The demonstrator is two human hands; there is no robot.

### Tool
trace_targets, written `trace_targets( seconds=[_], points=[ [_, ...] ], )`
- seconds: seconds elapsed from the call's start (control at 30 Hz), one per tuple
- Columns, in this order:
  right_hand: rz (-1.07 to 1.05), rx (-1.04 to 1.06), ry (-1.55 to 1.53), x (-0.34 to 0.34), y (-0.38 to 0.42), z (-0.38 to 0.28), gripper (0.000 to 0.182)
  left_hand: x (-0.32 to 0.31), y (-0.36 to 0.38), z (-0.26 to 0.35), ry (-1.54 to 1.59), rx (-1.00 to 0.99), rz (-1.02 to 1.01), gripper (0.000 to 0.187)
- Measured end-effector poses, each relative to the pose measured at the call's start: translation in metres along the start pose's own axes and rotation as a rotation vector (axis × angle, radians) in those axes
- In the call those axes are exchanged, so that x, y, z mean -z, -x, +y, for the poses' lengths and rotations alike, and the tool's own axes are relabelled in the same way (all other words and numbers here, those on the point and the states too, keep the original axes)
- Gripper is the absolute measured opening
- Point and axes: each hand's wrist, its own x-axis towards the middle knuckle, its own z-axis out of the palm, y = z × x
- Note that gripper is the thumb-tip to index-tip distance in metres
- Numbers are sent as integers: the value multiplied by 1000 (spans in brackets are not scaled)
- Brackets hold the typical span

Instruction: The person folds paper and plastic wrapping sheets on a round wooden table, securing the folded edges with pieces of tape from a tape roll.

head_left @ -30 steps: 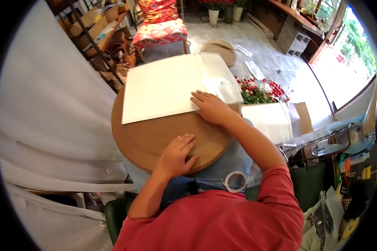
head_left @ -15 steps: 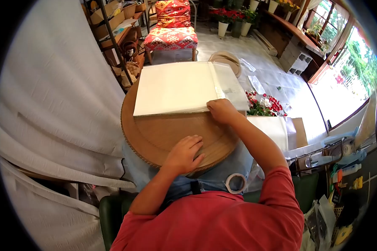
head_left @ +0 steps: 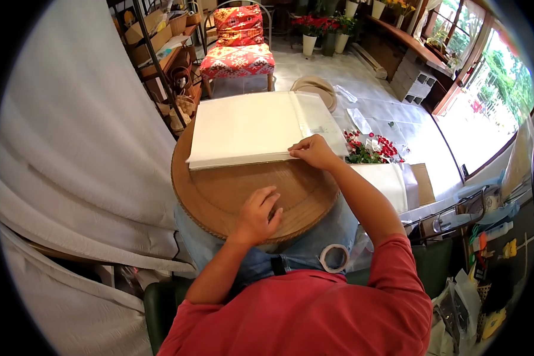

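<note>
A stack of white sheets (head_left: 246, 127) in clear plastic lies on the far half of a round wooden table (head_left: 219, 196). At the stack's near edge, toward its right corner, my right hand (head_left: 315, 152) has thumb and forefinger pinched together on the sheet edges; how many layers they hold is too small to tell. The clear plastic (head_left: 321, 115) extends past the white part on the right. My left hand (head_left: 257, 218) is over the near part of the table with fingers apart and slightly bent, holding nothing.
A roll of tape (head_left: 334, 258) rests on my lap. Right of the table are red and white flowers (head_left: 374, 148) and more white sheets (head_left: 381, 178). A patterned chair (head_left: 238, 56) stands beyond. A pale curtain (head_left: 77, 148) hangs at left, beside shelves (head_left: 163, 62).
My right hand has gone from a closed fist on the stack's corner to a fingertip pinch at its near edge. My left hand's fingers have risen and curled a little.
</note>
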Motion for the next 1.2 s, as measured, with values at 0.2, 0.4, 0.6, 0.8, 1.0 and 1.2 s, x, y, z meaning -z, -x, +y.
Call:
trace_targets(
  seconds=[0.2, 0.4, 0.6, 0.8, 1.0, 1.2],
  points=[
    [-38, -20, -244, 1, -19, 21, 19, 0, 3, 0, -19, 23, -39, 34],
    [-58, -101, -136, 3, -23, 12, 18, 1, 2, 2, -36, 25, -120, 33],
    [23, 124, 214, 2, -4, -20, 20, 3, -18, -15, -132, 20, -122, 50],
    [81, 141, 244, 1, 3, -32, 17, 3, -59, -51, -488, 209, -347, 77],
    [303, 614, 532, -1, 39, -66, 9, -15, -64, -52, -548, 419, -516, 82],
    [537, 711, 550, 21, 53, -97, 10, -18, -70, -47, -547, 452, -490, 83]
  ],
)
